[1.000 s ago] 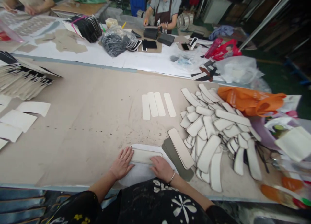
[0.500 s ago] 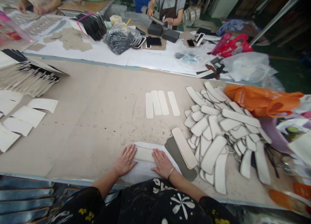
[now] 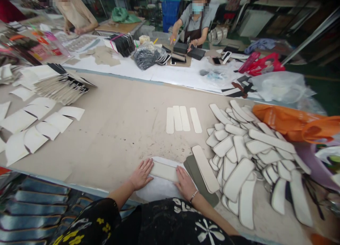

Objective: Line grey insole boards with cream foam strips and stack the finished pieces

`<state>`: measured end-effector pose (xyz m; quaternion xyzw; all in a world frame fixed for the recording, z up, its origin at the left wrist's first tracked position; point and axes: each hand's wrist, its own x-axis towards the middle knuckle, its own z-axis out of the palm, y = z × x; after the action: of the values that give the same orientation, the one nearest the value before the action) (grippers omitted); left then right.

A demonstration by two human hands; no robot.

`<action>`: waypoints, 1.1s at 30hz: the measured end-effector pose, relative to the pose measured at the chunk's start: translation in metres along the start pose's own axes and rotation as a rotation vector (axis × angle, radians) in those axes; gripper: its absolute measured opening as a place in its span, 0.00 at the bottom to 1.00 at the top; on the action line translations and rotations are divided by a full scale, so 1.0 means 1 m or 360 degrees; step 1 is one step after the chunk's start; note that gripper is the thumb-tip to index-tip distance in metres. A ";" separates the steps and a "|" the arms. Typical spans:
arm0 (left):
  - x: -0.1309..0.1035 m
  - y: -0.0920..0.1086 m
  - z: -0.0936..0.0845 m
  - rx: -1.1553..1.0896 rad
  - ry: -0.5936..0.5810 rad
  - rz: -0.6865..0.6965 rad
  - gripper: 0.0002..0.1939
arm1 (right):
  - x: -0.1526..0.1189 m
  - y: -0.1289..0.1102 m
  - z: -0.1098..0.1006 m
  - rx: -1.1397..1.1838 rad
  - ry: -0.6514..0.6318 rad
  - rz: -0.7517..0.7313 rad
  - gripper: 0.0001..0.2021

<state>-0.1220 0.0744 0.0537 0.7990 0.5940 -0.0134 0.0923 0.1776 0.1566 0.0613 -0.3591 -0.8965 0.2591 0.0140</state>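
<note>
White lettering (image 3: 180, 205) curves across the chest of the person's dark flowered shirt (image 3: 159, 222), partly lost in the folds, so the full word cannot be read. The red bag (image 3: 259, 67) on the far table (image 3: 127, 69) carries a printed picture, and the labels on the bottles (image 3: 54, 41) at the far left are too blurred to make out. A clear plastic bag (image 3: 145, 55) is wrapped around a bundle of dark pieces; another see-through bag (image 3: 280, 85), farther right, lies crumpled, its contents unclear. An orange bag (image 3: 278, 119) slumps behind the pile of pale padded pieces (image 3: 239, 174), next to a purple tub (image 3: 318, 163) with several things in it, hard to tell apart. On the near table (image 3: 119, 113), in front of the person, a pale strip (image 3: 165, 170) lies on a white sheet (image 3: 159, 188). The left hand (image 3: 142, 174) is laid flat with fingers stretched over the strip's left end, and the right hand (image 3: 186, 183), a bracelet (image 3: 194, 196) at its wrist, rests likewise on the right end, neither one gripping. Just beside the right hand, two-layered pale pieces (image 3: 203, 167) lie over dark grey ones (image 3: 203, 190)
</note>
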 end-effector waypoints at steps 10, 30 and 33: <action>-0.008 0.019 -0.012 -0.0150 0.0344 -0.0337 0.36 | 0.012 -0.009 -0.038 0.0580 -0.0084 0.0524 0.10; 0.017 0.041 -0.003 -0.0472 0.0546 -0.0390 0.16 | -0.064 0.102 -0.053 -0.0059 0.0440 0.1086 0.28; 0.041 0.030 -0.026 -0.0458 0.0399 -0.0459 0.15 | -0.063 0.110 -0.045 -0.0152 0.0411 0.1163 0.27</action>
<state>-0.0833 0.1091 0.0781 0.6799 0.7046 0.1577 0.1279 0.3037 0.2029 0.0586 -0.6846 -0.7114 0.1577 0.0169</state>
